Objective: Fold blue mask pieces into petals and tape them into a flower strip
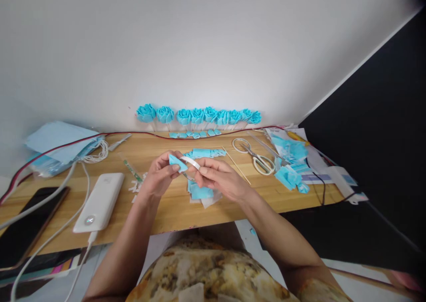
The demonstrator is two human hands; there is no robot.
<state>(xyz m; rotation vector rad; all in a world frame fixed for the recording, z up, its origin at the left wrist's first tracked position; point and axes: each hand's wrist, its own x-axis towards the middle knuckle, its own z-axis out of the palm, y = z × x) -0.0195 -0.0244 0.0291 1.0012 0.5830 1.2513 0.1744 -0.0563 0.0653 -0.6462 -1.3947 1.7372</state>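
Observation:
My left hand [162, 173] pinches a small blue paper piece [175, 161] above the wooden desk [159, 217]. Close beside it, my right hand [221, 178] grips a thin white strip [191, 161] that curves over to the blue piece. Both hands meet over a small pile of cut blue paper squares [199, 192]. A strip of blue scalloped paper [206, 152] lies just behind the hands.
A row of finished blue paper roses [199, 115] leans on the wall. White scissors [259, 160], a wooden skewer [237, 165] and blue paper scraps [291, 164] lie right. A white power bank [100, 200], cables, a black phone [28, 224] and blue masks [56, 144] lie left.

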